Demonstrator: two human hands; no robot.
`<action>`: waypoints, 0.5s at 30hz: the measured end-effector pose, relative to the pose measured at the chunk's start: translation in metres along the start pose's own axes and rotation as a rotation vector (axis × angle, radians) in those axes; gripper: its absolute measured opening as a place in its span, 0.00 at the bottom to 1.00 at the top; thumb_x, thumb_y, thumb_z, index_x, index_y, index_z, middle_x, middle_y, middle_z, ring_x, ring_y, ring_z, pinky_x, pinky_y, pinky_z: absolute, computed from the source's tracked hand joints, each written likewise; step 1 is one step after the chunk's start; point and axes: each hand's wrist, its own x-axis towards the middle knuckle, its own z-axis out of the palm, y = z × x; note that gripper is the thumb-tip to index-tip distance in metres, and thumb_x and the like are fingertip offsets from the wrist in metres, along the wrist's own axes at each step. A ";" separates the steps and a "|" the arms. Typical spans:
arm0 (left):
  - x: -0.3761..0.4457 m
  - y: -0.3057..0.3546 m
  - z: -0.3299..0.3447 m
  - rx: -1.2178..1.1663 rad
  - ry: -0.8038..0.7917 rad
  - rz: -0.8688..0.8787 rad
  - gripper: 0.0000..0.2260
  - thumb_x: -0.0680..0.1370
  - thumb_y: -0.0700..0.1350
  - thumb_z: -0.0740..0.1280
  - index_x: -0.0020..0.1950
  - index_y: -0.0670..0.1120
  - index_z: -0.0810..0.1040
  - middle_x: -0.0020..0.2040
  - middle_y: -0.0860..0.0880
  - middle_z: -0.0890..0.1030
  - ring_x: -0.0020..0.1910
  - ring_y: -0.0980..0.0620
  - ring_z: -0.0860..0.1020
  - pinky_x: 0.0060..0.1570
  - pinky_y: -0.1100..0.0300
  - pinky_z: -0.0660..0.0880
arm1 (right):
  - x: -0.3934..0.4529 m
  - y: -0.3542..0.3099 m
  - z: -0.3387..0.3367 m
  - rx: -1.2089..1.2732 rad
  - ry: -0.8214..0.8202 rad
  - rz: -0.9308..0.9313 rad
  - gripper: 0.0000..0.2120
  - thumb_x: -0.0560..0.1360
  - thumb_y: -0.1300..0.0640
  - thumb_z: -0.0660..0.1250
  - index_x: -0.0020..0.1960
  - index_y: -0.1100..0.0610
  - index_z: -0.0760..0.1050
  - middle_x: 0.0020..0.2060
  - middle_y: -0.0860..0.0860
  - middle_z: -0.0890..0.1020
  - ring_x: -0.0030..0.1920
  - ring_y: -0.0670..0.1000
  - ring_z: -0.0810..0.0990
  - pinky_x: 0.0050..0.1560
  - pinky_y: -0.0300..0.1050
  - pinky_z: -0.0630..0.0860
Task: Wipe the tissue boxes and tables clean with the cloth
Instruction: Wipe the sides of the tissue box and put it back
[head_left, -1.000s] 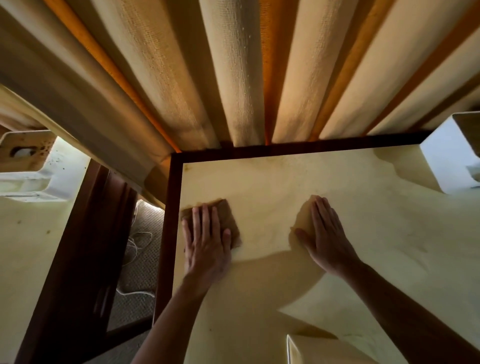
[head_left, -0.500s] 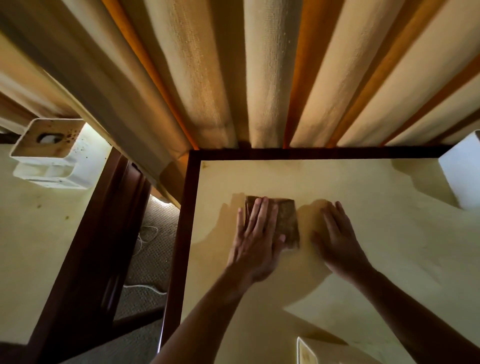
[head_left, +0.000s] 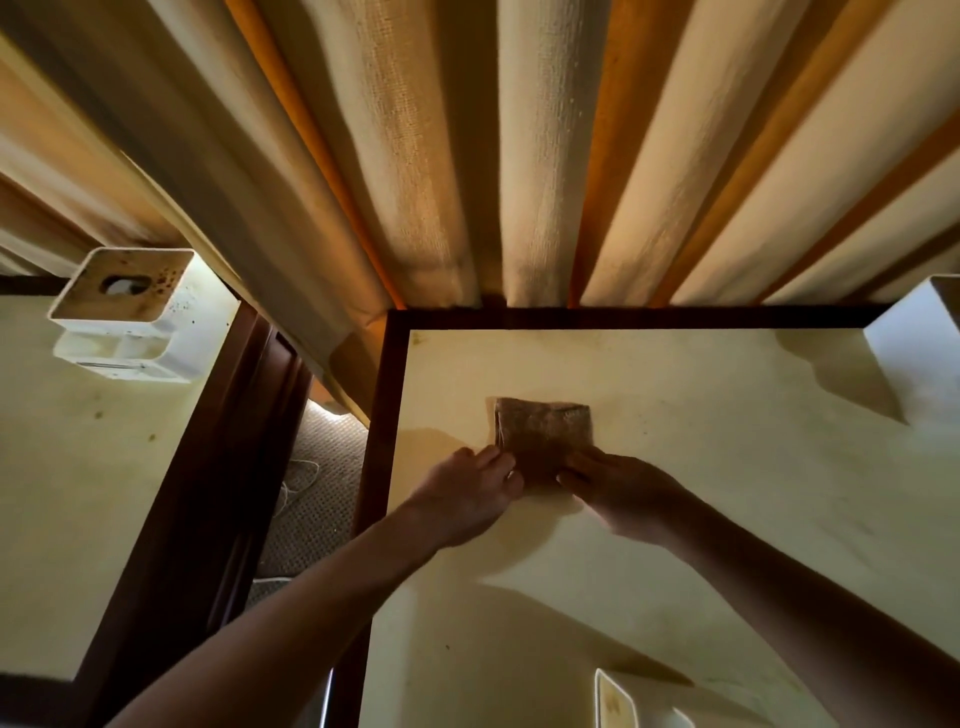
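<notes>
The folded brown cloth (head_left: 543, 434) lies flat on the pale, dark-framed bench (head_left: 727, 467), just beyond both hands; left hand (head_left: 467, 496) and right hand (head_left: 621, 493) fingers pinch its near edge, equally close.

The near table (head_left: 675, 597) has a pale yellowish top framed by a dark wooden rim. A folded brown cloth (head_left: 543, 431) lies flat on it near the far left corner. A white box (head_left: 914, 353) stands at the far right edge, and part of another white object (head_left: 618, 699) shows at the near edge. To the left, a second pale table (head_left: 67, 493) carries a white tissue box (head_left: 124, 317) with a wooden top. Carpeted floor (head_left: 317, 499) lies between the two tables.
</notes>
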 end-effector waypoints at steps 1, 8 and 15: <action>0.001 0.001 -0.003 0.018 -0.024 0.010 0.13 0.72 0.41 0.61 0.53 0.43 0.81 0.45 0.45 0.81 0.43 0.47 0.80 0.30 0.56 0.75 | 0.001 -0.001 0.002 -0.036 -0.044 0.090 0.15 0.71 0.52 0.71 0.56 0.51 0.74 0.50 0.45 0.83 0.40 0.46 0.84 0.30 0.38 0.78; 0.016 0.012 -0.027 0.106 -0.166 -0.013 0.15 0.80 0.36 0.54 0.64 0.38 0.74 0.57 0.39 0.78 0.55 0.41 0.79 0.40 0.50 0.78 | 0.010 -0.018 -0.014 0.024 -0.257 0.225 0.24 0.78 0.62 0.62 0.74 0.58 0.64 0.71 0.56 0.68 0.62 0.60 0.76 0.50 0.54 0.78; 0.023 0.013 -0.026 0.018 -0.238 -0.183 0.16 0.83 0.38 0.55 0.70 0.37 0.67 0.64 0.37 0.72 0.61 0.39 0.74 0.51 0.45 0.76 | 0.012 -0.026 -0.027 0.170 -0.170 0.339 0.25 0.81 0.61 0.57 0.77 0.51 0.60 0.73 0.54 0.66 0.68 0.58 0.70 0.58 0.51 0.73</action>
